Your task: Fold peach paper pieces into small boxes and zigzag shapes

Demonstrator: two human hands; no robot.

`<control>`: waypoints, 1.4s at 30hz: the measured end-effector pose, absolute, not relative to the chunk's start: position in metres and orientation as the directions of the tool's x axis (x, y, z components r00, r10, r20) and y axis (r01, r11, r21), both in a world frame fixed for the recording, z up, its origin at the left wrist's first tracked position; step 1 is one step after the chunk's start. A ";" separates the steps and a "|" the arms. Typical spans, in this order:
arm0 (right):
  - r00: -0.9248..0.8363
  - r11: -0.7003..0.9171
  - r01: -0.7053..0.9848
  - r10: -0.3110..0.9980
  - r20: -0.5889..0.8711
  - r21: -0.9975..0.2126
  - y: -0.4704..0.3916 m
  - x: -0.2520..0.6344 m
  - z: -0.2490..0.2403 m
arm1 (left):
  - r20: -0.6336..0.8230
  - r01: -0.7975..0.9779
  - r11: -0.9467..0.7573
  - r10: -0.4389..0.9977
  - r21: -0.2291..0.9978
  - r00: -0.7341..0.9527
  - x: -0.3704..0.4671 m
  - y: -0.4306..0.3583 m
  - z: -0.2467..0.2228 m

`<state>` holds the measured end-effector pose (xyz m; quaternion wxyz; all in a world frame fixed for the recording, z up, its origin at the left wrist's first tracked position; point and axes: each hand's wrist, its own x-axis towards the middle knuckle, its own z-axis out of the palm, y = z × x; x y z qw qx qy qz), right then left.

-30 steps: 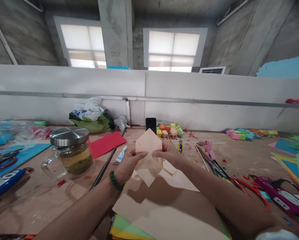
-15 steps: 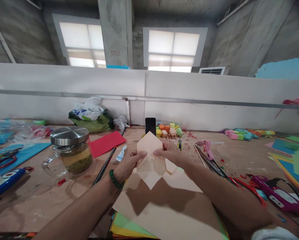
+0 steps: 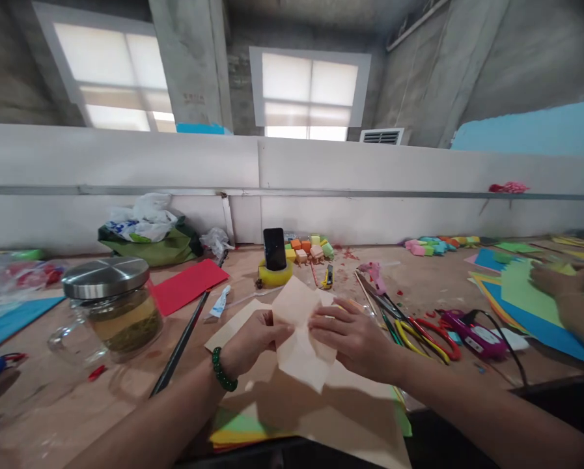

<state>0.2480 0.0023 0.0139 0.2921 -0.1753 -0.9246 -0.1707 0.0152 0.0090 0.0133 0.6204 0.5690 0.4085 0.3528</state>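
A folded sheet of peach paper (image 3: 299, 348) is held up in front of me, its top a point and its lower part creased. My left hand (image 3: 255, 339) is closed on its left edge, thumb lying on the near face; a green bead bracelet (image 3: 223, 370) circles that wrist. Across the right side of the folded paper lie the fingers of my right hand (image 3: 357, 339), closed on it with the thumb hidden. Underneath, larger peach sheets (image 3: 364, 417) lie over green and yellow paper (image 3: 252, 426).
Left stands a lidded glass mug (image 3: 123, 322) beside red paper (image 3: 189, 286). A phone (image 3: 274, 249) leans in a yellow holder (image 3: 275, 275), near folded paper pieces (image 3: 308, 251). Rightward lie pliers (image 3: 435, 339), a pink glue gun (image 3: 372, 277) and another person's hand (image 3: 558, 283) over coloured sheets.
My view has turned rightward. The folded paper is tilted, and my right hand has gone from a thumb grip to fingers laid across its front. Another person's hands now show at right.
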 end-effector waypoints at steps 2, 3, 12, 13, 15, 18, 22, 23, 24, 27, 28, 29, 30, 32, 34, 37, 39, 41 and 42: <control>-0.723 0.893 0.420 0.223 0.654 0.160 -0.006 0.251 -0.005 | -0.066 0.173 -0.008 0.907 0.985 0.416 0.018 0.000 0.011; -0.717 0.898 0.423 0.252 0.650 0.118 -0.010 0.253 -0.013 | 0.020 0.250 -0.126 0.921 0.960 0.388 0.018 -0.006 0.010; -0.678 0.807 0.472 0.590 0.439 -0.356 -0.042 0.264 -0.038 | 0.092 0.587 -0.651 0.703 0.481 0.705 0.011 -0.056 -0.007; -0.666 0.795 0.460 0.603 0.439 -0.395 -0.042 0.265 -0.037 | 0.079 0.594 -0.642 0.709 0.484 0.701 0.013 -0.057 -0.007; -0.629 0.759 0.441 0.642 0.439 -0.479 -0.039 0.268 -0.035 | 0.064 0.581 -0.625 0.708 0.521 0.704 0.018 -0.057 -0.004; -0.574 0.666 0.437 0.724 0.382 -0.605 -0.034 0.270 -0.032 | 0.035 0.597 -0.582 0.732 0.551 0.681 0.023 -0.056 0.001; -0.528 0.523 0.440 0.808 0.260 -0.730 -0.029 0.269 -0.030 | 0.027 0.694 -0.488 0.827 0.530 0.561 0.029 -0.050 0.000; -0.504 0.492 0.448 0.828 0.244 -0.746 -0.028 0.269 -0.031 | 0.024 0.714 -0.461 0.848 0.528 0.529 0.030 -0.047 -0.001; -0.478 0.466 0.458 0.847 0.232 -0.757 -0.027 0.268 -0.032 | 0.021 0.727 -0.435 0.865 0.531 0.502 0.031 -0.045 -0.001; -0.424 0.421 0.449 0.877 0.227 -0.788 -0.026 0.268 -0.035 | 0.011 0.721 -0.382 0.887 0.578 0.462 0.030 -0.041 0.000; -0.420 0.416 0.431 0.878 0.230 -0.800 -0.028 0.268 -0.035 | 0.009 0.701 -0.386 0.879 0.599 0.476 0.029 -0.041 0.001; -0.419 0.420 0.413 0.876 0.240 -0.808 -0.030 0.269 -0.035 | 0.020 0.678 -0.404 0.867 0.614 0.498 0.028 -0.042 0.001; -0.426 0.437 0.400 0.867 0.259 -0.805 -0.032 0.269 -0.034 | 0.045 0.659 -0.432 0.854 0.615 0.518 0.026 -0.044 0.000; -0.473 0.524 0.409 0.822 0.317 -0.747 -0.040 0.269 -0.031 | 0.121 0.636 -0.523 0.817 0.567 0.564 0.024 -0.051 -0.004; -0.533 0.644 0.440 0.748 0.396 -0.625 -0.048 0.268 -0.030 | 0.211 0.631 -0.619 0.771 0.467 0.601 0.022 -0.059 -0.010; -0.575 0.740 0.473 0.671 0.468 -0.479 -0.060 0.264 -0.031 | 0.292 0.630 -0.688 0.725 0.361 0.624 0.021 -0.069 -0.018; -0.567 0.744 0.482 0.668 0.482 -0.462 -0.064 0.263 -0.033 | 0.307 0.634 -0.683 0.730 0.363 0.611 0.022 -0.071 -0.020; -0.544 0.732 0.479 0.681 0.491 -0.485 -0.065 0.263 -0.034 | 0.290 0.642 -0.662 0.748 0.387 0.597 0.022 -0.071 -0.020; -0.528 0.722 0.473 0.691 0.494 -0.505 -0.065 0.263 -0.034 | 0.274 0.649 -0.649 0.759 0.397 0.591 0.023 -0.070 -0.019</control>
